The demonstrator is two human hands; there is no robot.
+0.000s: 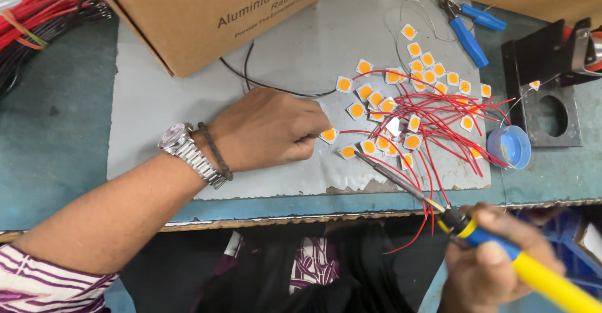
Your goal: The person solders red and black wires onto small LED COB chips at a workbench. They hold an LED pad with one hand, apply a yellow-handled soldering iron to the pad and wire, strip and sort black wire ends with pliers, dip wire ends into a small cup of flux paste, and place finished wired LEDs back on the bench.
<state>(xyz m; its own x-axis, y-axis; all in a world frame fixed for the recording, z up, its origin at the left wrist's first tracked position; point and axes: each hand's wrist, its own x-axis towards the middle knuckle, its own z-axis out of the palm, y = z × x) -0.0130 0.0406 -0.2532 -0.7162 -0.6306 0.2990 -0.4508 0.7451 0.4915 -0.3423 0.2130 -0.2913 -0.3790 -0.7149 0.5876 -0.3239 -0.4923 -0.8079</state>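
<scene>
Dozens of small square LED chips point(401, 109) with orange centres lie on the grey mat point(188, 118); many at mat centre already carry thin red wires point(439, 131), several bare. Left hand point(266, 128) pinches one chip point(328, 135) at the pile's left edge. Right hand point(495, 259) fully gripped around yellow-handled soldering iron point(439, 209), below the pile.

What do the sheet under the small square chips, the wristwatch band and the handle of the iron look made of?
The grey sheet looks like thin dull metal or coated board: creased, edges chipped. The silver wristwatch band on the left hand appears to be polished metal links, glinting. The yellow and blue soldering iron handle in the right hand looks like smooth plastic or rubber; its shaft is bare metal.
</scene>
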